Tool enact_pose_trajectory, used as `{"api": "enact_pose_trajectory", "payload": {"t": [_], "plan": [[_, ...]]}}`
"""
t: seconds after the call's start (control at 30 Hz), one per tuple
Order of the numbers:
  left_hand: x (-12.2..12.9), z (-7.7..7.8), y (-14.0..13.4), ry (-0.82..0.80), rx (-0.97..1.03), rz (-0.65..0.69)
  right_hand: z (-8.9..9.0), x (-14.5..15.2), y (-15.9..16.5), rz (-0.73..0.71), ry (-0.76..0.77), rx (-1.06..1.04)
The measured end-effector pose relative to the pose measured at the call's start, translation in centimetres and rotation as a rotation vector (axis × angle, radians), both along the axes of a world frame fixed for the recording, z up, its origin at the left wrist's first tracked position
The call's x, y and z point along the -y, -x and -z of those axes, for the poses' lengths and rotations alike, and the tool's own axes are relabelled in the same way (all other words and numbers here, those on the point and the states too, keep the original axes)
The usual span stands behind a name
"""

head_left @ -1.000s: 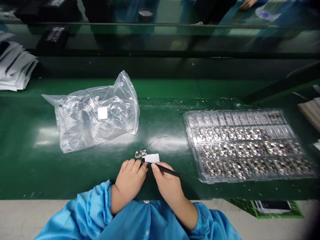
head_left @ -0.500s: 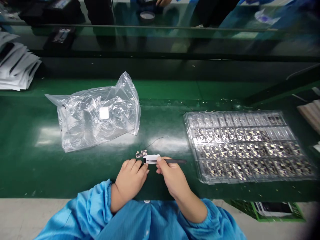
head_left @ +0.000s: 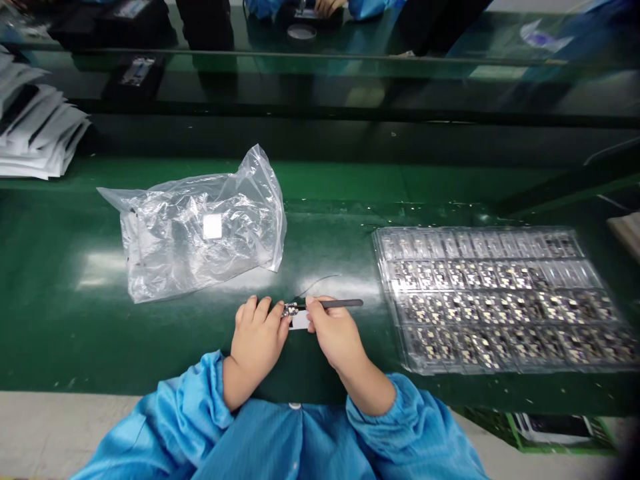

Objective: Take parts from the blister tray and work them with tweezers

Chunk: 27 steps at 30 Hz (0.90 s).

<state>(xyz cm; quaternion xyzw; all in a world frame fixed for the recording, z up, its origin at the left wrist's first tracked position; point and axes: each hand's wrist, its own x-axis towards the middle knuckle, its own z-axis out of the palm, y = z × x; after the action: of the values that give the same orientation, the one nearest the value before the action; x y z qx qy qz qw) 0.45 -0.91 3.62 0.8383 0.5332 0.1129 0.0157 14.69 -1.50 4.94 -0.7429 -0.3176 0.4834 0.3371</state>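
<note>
My left hand (head_left: pixel 257 337) rests on the green bench, its fingertips pinching a small circuit board (head_left: pixel 289 309) with a thin black wire (head_left: pixel 317 283) trailing back from it. A white label strip (head_left: pixel 300 322) lies under the board, between my two hands. My right hand (head_left: pixel 334 333) grips black tweezers (head_left: pixel 339 303), whose tip touches the board. Both sleeves are blue.
A crumpled clear plastic bag (head_left: pixel 200 227) lies to the left behind my hands. A clear tray (head_left: pixel 500 297) with several small boards sits at the right. White packets (head_left: pixel 35 127) are stacked far left. Another person's hands (head_left: pixel 325 7) work across the far shelf.
Both hands moved slightly away from me. The tweezers swung from slanting to level, their tip now on the board. My left fingers closed on the board, which was lying free before.
</note>
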Motion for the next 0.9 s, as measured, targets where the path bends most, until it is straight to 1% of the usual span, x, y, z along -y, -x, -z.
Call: {"api": "enact_pose_trajectory", "payload": {"t": [0.13,0.4,0.67,0.9], "plan": [[0.00,0.01,0.08,0.011,0.006,0.000,-0.19,0.00,0.00,-0.029,0.006,0.034],[-0.15,-0.03,0.04,0.007,0.018,0.001,0.10,0.14,0.00,-0.022,-0.007,0.028],[-0.14,-0.14,-0.09,0.009,0.007,-0.010,-0.29,0.04,0.02,-0.048,-0.008,0.045],[-0.20,-0.17,-0.09,0.000,0.005,-0.009,-0.16,-0.03,0.05,-0.039,0.003,0.034]]}}
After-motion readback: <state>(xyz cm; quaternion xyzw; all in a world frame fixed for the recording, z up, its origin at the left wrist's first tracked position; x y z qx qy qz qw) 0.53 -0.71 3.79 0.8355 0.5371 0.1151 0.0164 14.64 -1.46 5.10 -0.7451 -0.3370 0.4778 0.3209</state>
